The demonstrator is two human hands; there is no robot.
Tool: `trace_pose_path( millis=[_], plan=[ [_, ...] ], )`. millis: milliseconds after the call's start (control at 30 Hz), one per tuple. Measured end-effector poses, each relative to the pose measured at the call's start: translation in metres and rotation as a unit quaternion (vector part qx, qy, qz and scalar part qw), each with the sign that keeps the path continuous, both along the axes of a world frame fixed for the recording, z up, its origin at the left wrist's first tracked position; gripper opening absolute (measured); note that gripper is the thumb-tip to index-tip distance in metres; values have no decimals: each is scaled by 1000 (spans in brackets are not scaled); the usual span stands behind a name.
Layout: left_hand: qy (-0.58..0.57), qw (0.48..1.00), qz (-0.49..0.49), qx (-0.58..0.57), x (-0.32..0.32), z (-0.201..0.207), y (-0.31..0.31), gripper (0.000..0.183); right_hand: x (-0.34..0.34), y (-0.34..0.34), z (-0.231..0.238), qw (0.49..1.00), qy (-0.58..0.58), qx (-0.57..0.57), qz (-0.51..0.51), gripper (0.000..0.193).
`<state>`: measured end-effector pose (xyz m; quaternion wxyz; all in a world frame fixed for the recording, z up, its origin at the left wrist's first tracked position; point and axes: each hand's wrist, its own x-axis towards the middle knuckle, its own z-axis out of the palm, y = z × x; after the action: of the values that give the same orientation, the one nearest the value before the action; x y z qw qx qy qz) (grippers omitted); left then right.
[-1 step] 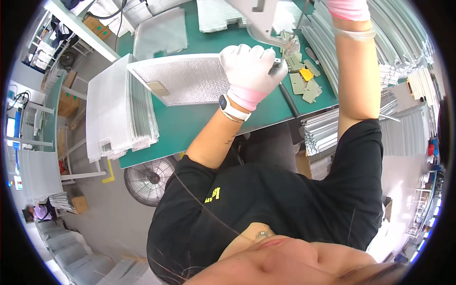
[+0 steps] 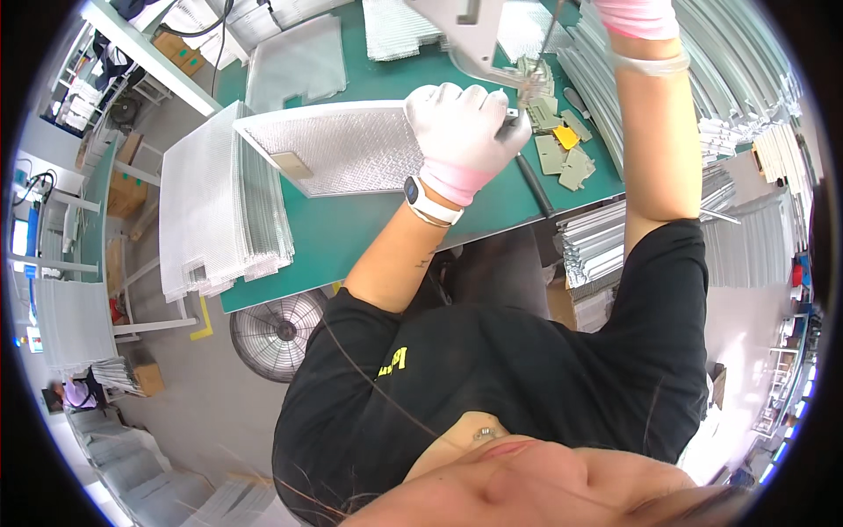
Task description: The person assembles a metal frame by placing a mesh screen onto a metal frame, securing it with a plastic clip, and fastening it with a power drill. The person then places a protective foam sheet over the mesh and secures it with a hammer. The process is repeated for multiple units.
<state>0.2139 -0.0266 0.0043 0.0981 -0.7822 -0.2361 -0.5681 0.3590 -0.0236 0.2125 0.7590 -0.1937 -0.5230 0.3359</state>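
Note:
My left hand (image 2: pixel 465 127), in a white glove with a pink cuff, is closed round the right end of a framed mesh panel (image 2: pixel 351 145). The panel stands tilted on its long edge on the green table, with a small beige plate on its mesh. Just beyond that hand hangs a light grey tool body (image 2: pixel 465 31), with a thin rod beside it and a clear, blurred tip near the panel's end. My right arm reaches up to the top edge, where only the pink cuff of my right hand (image 2: pixel 639 16) shows; its fingers are out of the picture.
Mesh sheets (image 2: pixel 219 202) are stacked left of the panel. Beige plates and a yellow piece (image 2: pixel 566 137) lie right of my left hand, near a black-handled tool (image 2: pixel 534 186). Long metal strips (image 2: pixel 593 75) fill the right side. A floor fan (image 2: pixel 279 334) stands below the table.
The grey tool body has shifted slightly left, and the thin rod beside it shows more plainly. My right arm has moved a little left. My left hand and the panel are almost unmoved.

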Motion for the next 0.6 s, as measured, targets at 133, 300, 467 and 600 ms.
trace_pose_path(
  millis=[133,300,467,600],
  plan=[
    [-31,999,-14,24,1,2,2,22,2,-2,-11,984,-116,-25,129,19],
    [-23,999,-32,-8,4,0,-2,16,-9,3,-12,994,-67,50,74,17],
    [84,995,2,-57,-6,-3,-2,21,-11,0,-35,989,-102,10,102,19],
    [-3,996,-57,-67,-3,-7,-9,17,-34,3,-52,965,-79,47,244,64]
  ],
)
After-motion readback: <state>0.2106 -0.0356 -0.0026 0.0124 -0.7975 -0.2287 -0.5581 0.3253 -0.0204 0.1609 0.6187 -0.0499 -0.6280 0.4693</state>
